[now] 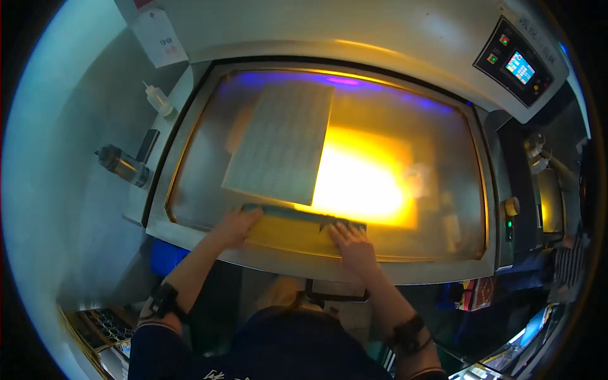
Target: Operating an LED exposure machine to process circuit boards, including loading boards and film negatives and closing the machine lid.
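A long dark green bar [291, 215] lies crosswise near the front of a wide machine bed covered by a clear, shiny sheet. My left hand [238, 228] is closed on the bar's left end. At its right end my right hand [352, 246] grips it, fingers over the top and slightly apart; the thumb is hard to make out. Just beyond the bar, a grey rectangular panel [282, 136] with fine rows of marks lies flat, apparently under the clear sheet. Beside the panel glows a bright yellow-white light patch [361, 180].
Around the bed runs a metal frame [437, 271]. On the left ledge stand a white squeeze bottle [158, 100] and a dark clear-sided bottle [121, 166]. A control panel with a small screen [520, 68] sits at upper right, a yellow knob [512, 206] below it.
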A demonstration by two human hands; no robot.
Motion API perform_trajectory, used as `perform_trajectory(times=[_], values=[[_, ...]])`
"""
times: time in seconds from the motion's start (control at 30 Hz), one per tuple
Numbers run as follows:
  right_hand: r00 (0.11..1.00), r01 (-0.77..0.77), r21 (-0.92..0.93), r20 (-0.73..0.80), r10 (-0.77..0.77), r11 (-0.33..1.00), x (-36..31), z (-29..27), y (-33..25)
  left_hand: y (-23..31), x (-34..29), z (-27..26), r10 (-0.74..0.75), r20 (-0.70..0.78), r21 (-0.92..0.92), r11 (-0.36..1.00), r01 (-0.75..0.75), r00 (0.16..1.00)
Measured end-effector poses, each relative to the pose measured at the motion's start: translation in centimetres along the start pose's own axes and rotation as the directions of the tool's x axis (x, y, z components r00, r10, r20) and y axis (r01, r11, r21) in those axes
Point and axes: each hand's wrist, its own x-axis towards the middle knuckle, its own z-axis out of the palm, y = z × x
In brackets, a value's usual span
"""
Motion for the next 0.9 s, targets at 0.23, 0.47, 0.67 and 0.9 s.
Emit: perform_trajectory(times=[0.23, 0.47, 0.67, 0.9], values=[[1.0, 0.021, -0.012, 0.012, -0.021, 1.0, 21.7, -1.9, 13.7, -9.2, 21.2, -8.5, -0.055, -0.119, -0.058, 0.997, 0.048, 0.991], [0.992, -0.102, -0.046, -0.075, 0.099, 0.994, 39.6, -2.5, 29.7, -14.1, 43.7, -16.7, -0.059, -0.209, -0.044, 0.998, 0.051, 0.976], [0.964, -0.264, 0.037, -0.02, 0.265, 0.964, 50.1, -8.3, 32.2, -21.5, 52.2, -19.2, 0.156, -0.45, -0.161, 0.954, -0.251, 0.879], [0.963, -0.133, -0.087, -0.245, 0.109, 0.987, 44.5, -3.0, 31.3, -17.5, 49.0, -18.9, 0.024, -0.348, 0.074, 0.997, 0.002, 0.937]])
